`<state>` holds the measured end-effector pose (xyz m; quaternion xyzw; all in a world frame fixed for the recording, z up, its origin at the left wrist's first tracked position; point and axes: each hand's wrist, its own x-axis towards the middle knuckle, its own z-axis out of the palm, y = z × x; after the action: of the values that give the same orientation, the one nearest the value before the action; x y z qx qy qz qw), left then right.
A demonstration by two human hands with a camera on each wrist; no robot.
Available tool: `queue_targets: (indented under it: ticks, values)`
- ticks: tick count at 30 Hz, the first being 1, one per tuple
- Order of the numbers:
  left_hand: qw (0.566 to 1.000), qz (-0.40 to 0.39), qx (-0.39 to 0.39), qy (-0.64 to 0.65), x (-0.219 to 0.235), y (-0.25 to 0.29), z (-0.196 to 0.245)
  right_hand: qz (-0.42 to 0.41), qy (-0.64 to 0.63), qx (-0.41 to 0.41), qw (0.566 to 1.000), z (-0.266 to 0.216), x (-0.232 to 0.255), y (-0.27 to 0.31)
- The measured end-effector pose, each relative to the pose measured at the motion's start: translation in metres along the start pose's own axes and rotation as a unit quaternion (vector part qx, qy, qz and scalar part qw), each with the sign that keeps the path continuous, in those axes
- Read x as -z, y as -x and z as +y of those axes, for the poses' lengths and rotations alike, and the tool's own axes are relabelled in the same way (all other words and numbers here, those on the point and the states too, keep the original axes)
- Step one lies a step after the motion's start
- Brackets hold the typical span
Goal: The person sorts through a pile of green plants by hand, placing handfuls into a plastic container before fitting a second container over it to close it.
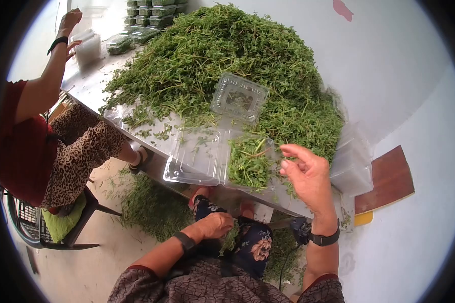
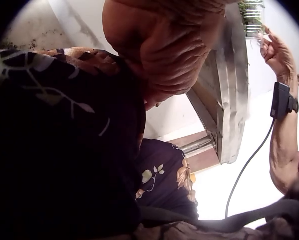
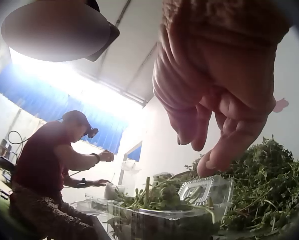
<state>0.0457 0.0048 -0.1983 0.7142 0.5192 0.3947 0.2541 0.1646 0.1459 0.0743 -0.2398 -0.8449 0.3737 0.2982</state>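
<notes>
My right hand (image 1: 308, 177) hovers at the right side of an open clear plastic clamshell box (image 1: 192, 164), its fingers loosely bent and the thumb apart from them. In the right wrist view the fingertips hang over the box, with nothing between them. Cut leafy greens (image 1: 250, 164) heap up in the box's right half, and stems poke above the rim. Low over my lap, my left hand (image 1: 215, 224) grips a small bunch of greens (image 1: 231, 239). The left wrist view shows only the back of that hand; its bunch is hidden there.
A huge mound of greens (image 1: 237, 45) covers the table, with a clear container (image 1: 239, 98) lying on it. Stacked empty boxes (image 1: 351, 161) stand at the right edge. Filled boxes (image 1: 151, 15) are stacked at the back left. Another person (image 3: 44, 160) works at the left, beside a chair (image 1: 86, 217).
</notes>
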Motion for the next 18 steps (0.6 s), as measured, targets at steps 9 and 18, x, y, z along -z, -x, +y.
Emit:
queue_targets:
  ticks: [9, 18]
  values:
    - [1.000, -0.014, 0.019, 0.002, 0.000, -0.003, 0.002, 0.035, 0.151, 0.058, 0.986, -0.006, -0.007, 0.020]
    - [0.999, -0.038, 0.011, 0.003, -0.001, -0.003, 0.000, -0.070, 0.290, 0.219, 0.929, -0.022, -0.035, 0.028]
